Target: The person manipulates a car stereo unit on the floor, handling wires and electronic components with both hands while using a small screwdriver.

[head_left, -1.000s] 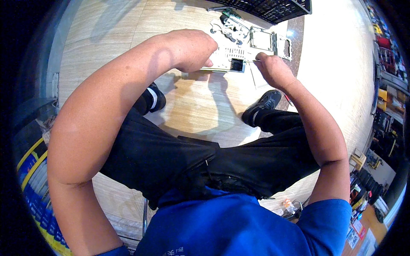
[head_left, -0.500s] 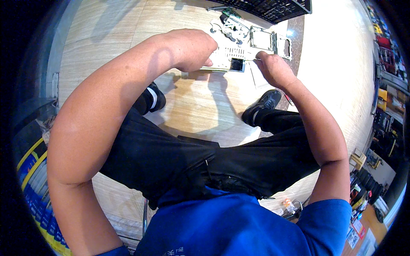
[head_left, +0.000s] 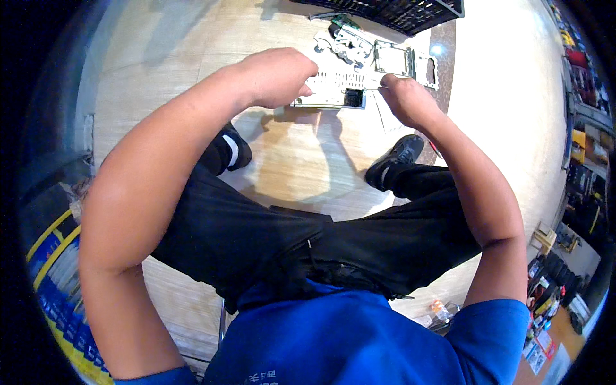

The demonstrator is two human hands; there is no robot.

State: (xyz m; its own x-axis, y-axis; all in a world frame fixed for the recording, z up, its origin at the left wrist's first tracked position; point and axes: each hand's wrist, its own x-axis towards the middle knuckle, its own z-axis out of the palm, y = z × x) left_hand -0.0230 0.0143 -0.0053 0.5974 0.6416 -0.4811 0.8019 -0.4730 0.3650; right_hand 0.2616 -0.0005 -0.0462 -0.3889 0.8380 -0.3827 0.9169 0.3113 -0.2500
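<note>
Black crate (head_left: 410, 18) — inside unclear — beyond white casing (head_left: 328, 95)

Small pale lettering (head_left: 263, 376) on a blue shirt (head_left: 359, 340), blurred marks on blue-and-yellow packages (head_left: 59, 289), too unclear to read

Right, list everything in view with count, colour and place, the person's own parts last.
Slotted case: one, pale with dark square opening, between the hands
Thin shaft: one, dark, between case and right hand
Loose parts: several, pale, black and green, beyond the case
Metal frame: one, pale with dark edges, beyond right hand
Crate: one, black, top edge
Floor: one, pale, underneath
Packages: several, blue and yellow, lower left
Shelf goods: uncountable, mixed colours, right edge
Shoes: two, black, feet
Trousers: one pair, black, centre
Shirt: one, blue, bottom
Left hand: one, bare, at case's left
Right hand: one, bare, near case's right
</note>
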